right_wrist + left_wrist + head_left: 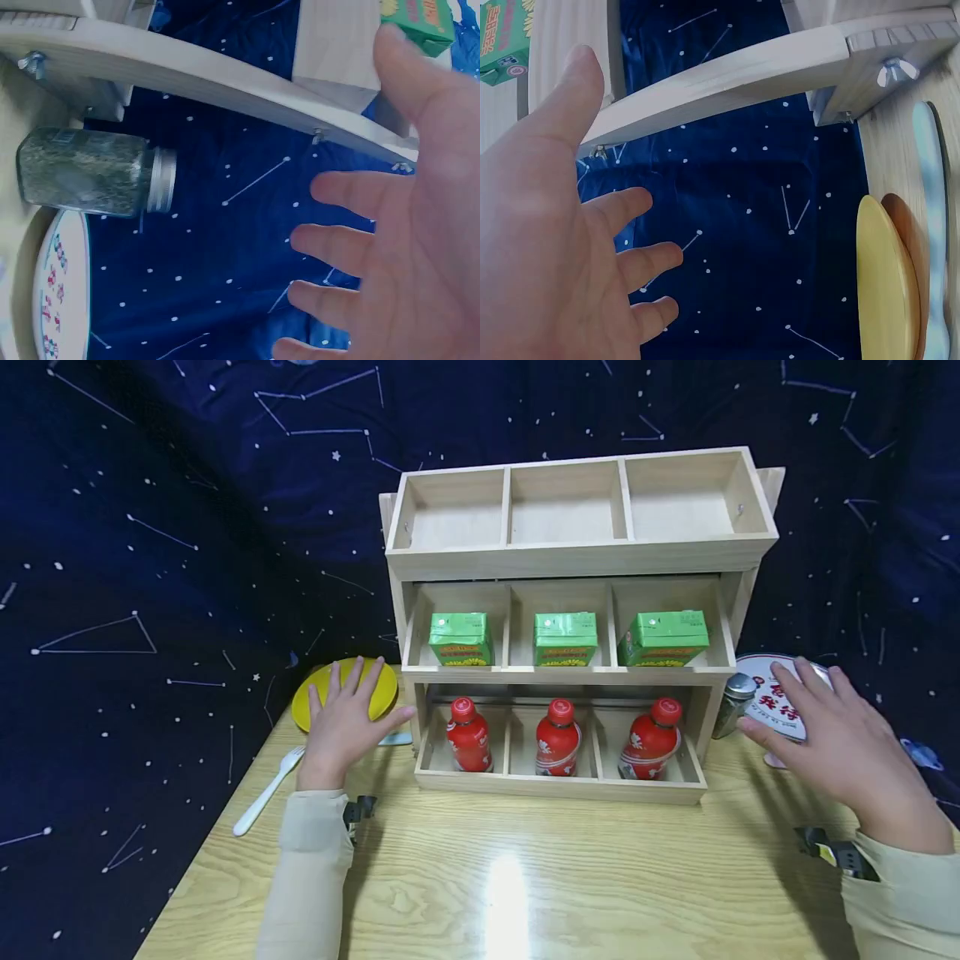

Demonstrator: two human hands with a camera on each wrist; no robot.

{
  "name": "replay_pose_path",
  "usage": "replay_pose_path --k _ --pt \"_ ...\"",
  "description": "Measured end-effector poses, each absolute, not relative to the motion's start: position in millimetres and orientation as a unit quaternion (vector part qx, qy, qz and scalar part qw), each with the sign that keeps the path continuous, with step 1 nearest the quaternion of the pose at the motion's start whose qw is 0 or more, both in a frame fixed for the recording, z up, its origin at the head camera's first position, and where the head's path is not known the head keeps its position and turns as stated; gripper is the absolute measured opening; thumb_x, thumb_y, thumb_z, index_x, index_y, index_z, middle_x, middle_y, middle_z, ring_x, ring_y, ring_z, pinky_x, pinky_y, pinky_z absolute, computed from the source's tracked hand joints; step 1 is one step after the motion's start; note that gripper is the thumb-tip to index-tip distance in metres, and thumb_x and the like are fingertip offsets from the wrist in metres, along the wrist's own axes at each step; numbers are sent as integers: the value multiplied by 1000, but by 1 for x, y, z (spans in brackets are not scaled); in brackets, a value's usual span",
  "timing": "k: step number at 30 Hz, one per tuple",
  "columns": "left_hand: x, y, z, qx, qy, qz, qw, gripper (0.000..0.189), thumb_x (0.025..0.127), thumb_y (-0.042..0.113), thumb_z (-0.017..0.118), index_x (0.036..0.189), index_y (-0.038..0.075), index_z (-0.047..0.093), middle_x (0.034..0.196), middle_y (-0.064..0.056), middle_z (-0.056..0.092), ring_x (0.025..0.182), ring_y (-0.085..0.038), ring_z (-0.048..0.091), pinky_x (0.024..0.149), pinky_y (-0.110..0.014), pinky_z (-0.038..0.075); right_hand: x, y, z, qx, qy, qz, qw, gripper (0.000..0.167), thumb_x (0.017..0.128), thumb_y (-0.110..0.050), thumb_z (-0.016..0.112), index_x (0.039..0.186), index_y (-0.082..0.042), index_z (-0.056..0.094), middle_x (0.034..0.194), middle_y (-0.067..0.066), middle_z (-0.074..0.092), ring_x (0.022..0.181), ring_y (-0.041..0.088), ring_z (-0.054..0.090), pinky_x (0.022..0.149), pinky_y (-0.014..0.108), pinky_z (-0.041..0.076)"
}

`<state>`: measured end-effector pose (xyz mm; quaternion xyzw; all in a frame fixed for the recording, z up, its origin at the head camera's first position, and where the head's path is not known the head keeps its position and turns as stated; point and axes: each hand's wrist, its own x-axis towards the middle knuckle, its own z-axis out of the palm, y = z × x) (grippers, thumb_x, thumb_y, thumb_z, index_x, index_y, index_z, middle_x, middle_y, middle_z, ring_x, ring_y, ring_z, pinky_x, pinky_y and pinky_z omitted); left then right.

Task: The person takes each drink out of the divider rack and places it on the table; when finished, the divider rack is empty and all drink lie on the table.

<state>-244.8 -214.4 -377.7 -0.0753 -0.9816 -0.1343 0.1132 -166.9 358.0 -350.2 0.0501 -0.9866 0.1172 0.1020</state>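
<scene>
My left hand (343,722), fingers spread and holding nothing, hovers left of the wooden shelf (581,558), overlapping a yellow plate (386,692) in the head view. On the other side my right hand (843,743) is likewise spread and bare, near a glass jar (84,171) of dried greenish bits with a metal lid and a white patterned plate (776,697). Green drink boxes (566,639) sit one per compartment in the middle tier. Red bottles with red caps (558,739) stand one per compartment in the bottom tier. The top tier's compartments hold nothing.
A white fork (268,791) lies on the wooden table (450,860) by its left edge. A pale blue handle (934,225) lies beside the yellow plate. Dark blue star-patterned cloth (187,568) hangs behind the shelf and along the left side.
</scene>
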Motion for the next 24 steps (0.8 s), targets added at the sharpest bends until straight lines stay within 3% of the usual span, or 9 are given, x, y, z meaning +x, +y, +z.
replay_pose_path --k 3,9,15,21,24 --pt "-244 -216 -377 -80 -981 -133 119 99 82 82 47 159 26 19 163 -12 16 148 -42 0 110 -73 -1 -164 356 -342 54 -983 111 134 90 95 -55 57 157 -5 15 158 29 12 146 47 -5 101 79 10" --pt "-249 -221 -379 -103 -972 -170 124 87 91 70 49 159 23 21 162 -14 20 148 -42 7 111 -71 3 -159 342 -324 99 -960 97 241 79 93 -45 65 151 -2 35 153 24 33 143 44 22 116 61 15" --pt "-252 -221 -379 -114 -955 -243 125 82 94 60 55 157 18 25 159 -12 29 143 -38 26 114 -61 22 -157 319 -305 157 -916 118 349 73 87 -37 74 145 -2 47 147 20 46 135 42 38 118 49 21" --pt "-258 -217 -380 -84 -939 -312 118 82 92 56 62 156 16 28 156 -13 34 138 -35 36 109 -58 34 -159 296 -287 214 -891 128 379 80 93 -64 52 145 -3 48 146 19 47 134 41 40 117 47 25" --pt "-260 -214 -383 -79 -924 -353 124 80 91 51 66 154 14 32 153 -12 38 134 -34 42 107 -55 38 -161 285 -281 226 -890 138 372 72 93 -51 64 145 -3 48 147 18 46 134 41 41 116 49 27"
